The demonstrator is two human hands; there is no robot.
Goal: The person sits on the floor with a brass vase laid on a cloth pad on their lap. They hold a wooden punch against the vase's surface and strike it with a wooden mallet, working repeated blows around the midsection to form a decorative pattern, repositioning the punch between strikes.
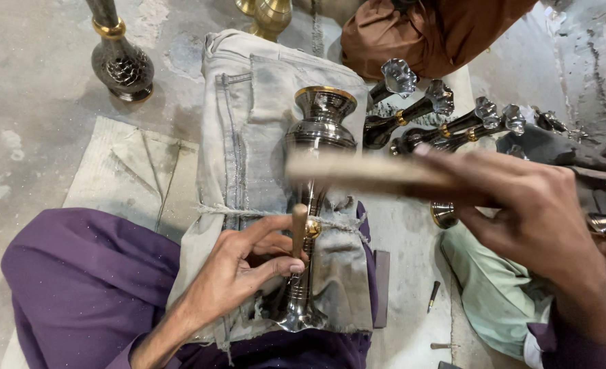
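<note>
- I see a dark polished metal vase [314,205] lying lengthwise on a bundle of worn grey denim [248,137] tied with thin string [214,210], the bundle resting across the person's lap in purple cloth [77,280].
- Vase orientation: flared, gold-rimmed mouth points away from the person at the top of the bundle; its foot lies at the near end, close to the frayed denim edge.
- Left hand [238,273]: fingers curled and thumb pressed in, pinching a short wooden-handled punch [299,229] held upright. The tool tip sits on the narrow neck of the vase, just beside a small gold band. The hand lies left of the vase, fingertips touching or nearly touching its stem.
- Right hand [535,212]: closed around a flat wooden stick [364,174], motion-blurred, held crosswise above the vase between its bulb and the punch top. I cannot tell whether the stick touches the punch.
- So the vase lies under both grips: punch bearing on its neck, stick hovering over its upper stem.
- Surroundings: a row of similar dark vases [439,119] lying on their sides at upper right, one upright dark vase [120,58] on the concrete floor at upper left, brown cloth [426,31] at top, a pale green cloth [494,287] at lower right.
</note>
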